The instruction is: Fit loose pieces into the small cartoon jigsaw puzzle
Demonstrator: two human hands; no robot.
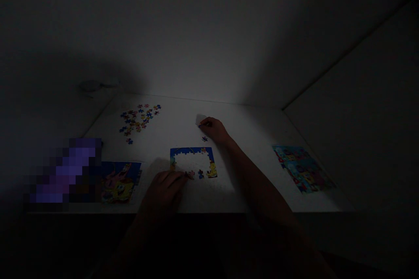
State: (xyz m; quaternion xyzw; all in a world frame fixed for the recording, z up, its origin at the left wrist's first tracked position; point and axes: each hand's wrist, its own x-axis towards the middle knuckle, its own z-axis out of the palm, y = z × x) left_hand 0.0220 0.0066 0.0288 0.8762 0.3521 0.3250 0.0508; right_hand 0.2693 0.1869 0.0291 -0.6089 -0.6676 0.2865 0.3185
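A partly assembled puzzle frame (212, 157) lies near the table's front, its middle open, with a few joined pieces along its lower edge. My left hand (168, 185) is at the frame's lower left corner, fingers closed on a puzzle piece (189, 175) there. Farther back, my right hand (212, 127) pinches a small puzzle piece (200, 125) just above the tabletop. One loose piece (204, 139) lies between that hand and the frame. A loose blue piece (200, 174) sits in the frame's lower row.
Several loose puzzle pieces (139, 120) are scattered at the back left of the white table (176, 115). A picture sheet (121, 182) lies front left beside a pixelated purple area. Another colourful sheet (303, 169) lies at the right. Walls border the table.
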